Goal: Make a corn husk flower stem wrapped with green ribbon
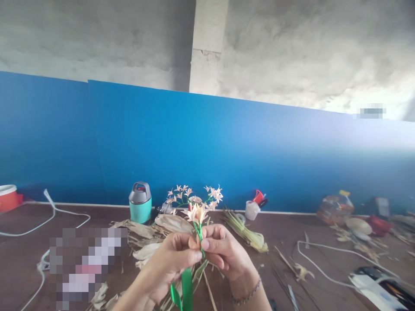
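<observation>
Flower stem [200, 239]: lower centre of frame, upright with a slight lean. Pale cream blooms [196, 213] at its top, narrow pointed petals flaring outward, peach-tinted toward the base; surface looks thin and matte. Stalk wrapped in bright green, slightly glossy.

Left hand [171, 259]: thumb and index finger closed together on the stalk from the left side, remaining fingers curled beneath. Right hand [225, 252]: thumb and index finger pinched on the stalk from the right, other fingers bent; the two hands' fingertips nearly meet. Beaded bracelet [248, 296] on right wrist.

Green ribbon [187, 289]: flat, smooth, hanging below the left hand at bottom centre, with a second green strip just beside it. Whether its upper end joins the stalk is hidden by the fingers.

Behind the blooms, centre: spray of small star-shaped flowers [214, 196] on thin green stems. Left of centre: dried husks [173, 223], tan, papery, curled. Right of centre: bundle of pale green stalks [248, 233], fibrous, lying diagonally. Teal container [140, 205] with grey handled lid, upright near the blue panel [207, 142]. Table surface [272, 276] dark brown, matte.
</observation>
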Motion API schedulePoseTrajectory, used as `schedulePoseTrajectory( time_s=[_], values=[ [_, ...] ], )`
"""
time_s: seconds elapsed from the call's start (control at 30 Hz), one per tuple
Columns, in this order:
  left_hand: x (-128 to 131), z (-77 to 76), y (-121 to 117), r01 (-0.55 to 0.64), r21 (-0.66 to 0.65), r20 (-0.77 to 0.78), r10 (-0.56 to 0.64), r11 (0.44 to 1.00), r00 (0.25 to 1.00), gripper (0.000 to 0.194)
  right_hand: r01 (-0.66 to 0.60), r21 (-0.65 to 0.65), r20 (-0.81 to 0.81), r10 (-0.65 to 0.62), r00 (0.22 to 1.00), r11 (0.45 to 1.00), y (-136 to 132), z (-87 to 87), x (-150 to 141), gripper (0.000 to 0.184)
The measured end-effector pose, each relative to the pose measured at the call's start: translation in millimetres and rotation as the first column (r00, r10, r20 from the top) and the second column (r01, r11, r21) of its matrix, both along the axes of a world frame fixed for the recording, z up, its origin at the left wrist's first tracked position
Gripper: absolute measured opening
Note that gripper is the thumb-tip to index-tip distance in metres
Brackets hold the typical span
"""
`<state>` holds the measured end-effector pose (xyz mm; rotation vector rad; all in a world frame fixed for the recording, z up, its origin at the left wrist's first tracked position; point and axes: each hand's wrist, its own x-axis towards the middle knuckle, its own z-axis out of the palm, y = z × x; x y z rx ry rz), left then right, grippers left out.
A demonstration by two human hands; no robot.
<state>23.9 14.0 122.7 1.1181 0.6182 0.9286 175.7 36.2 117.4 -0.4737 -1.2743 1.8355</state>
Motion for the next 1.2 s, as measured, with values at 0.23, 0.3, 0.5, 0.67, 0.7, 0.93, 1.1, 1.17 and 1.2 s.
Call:
schedulePoseTrajectory(
  time_s=[0.23, 0.3, 0.5, 0.67, 0.7, 0.93, 1.1, 1.17, 1.2],
  values=[
    [-2.1, 3.0, 1.8, -0.138, 0.088, -0.258, 0.157, 0.986, 0.953, 0.015, 0.065, 0.035, 0.142, -0.070, 0.987, 0.997, -1.1, 2.0, 4.8, 0.030],
    [-1.2, 4.8, 1.6, -0.172, 0.162, -0.329, 0.217, 0.972, 0.919, 0.011, 0.111, 0.056, 0.190, -0.120, 0.974, 0.992, -1.4, 1.4, 7.2, 0.030],
    [-4.2, 4.9, 3.0, -0.032, 0.155, -0.321, 0.081, 0.987, 0.943, 0.012, 0.070, 0.112, 0.256, -0.097, 0.962, 0.991, -4.5, 1.7, 11.5, 0.035],
    [-5.7, 2.7, 3.9, -0.018, 0.053, -0.265, 0.032, 0.998, 0.964, 0.020, -0.001, 0.111, 0.181, -0.020, 0.983, 0.994, -7.6, 4.5, 10.8, 0.034],
    [-5.2, 2.5, 3.8, -0.025, 0.045, -0.277, 0.037, 0.999, 0.960, 0.018, -0.006, 0.117, 0.173, -0.014, 0.985, 0.993, -7.9, 4.9, 10.8, 0.034],
    [-1.3, -2.0, 3.4, -0.055, 0.027, -0.364, 0.061, 0.998, 0.929, 0.006, 0.011, 0.150, 0.169, -0.036, 0.985, 0.989, -7.9, 6.1, 13.6, 0.032],
    [0.7, -4.0, 3.2, -0.055, 0.039, -0.389, 0.066, 0.998, 0.919, 0.007, 0.054, 0.158, 0.215, -0.088, 0.973, 0.986, -8.6, 8.3, 15.1, 0.033],
    [1.2, -1.6, 1.3, -0.076, 0.097, -0.381, 0.108, 0.992, 0.918, 0.008, 0.053, 0.159, 0.212, -0.086, 0.974, 0.986, -8.7, 9.3, 14.8, 0.033],
    [1.4, -0.1, 0.0, -0.084, 0.119, -0.379, 0.124, 0.989, 0.917, 0.008, 0.049, 0.158, 0.210, -0.082, 0.974, 0.986, -8.8, 9.7, 14.5, 0.033]
  ],
)
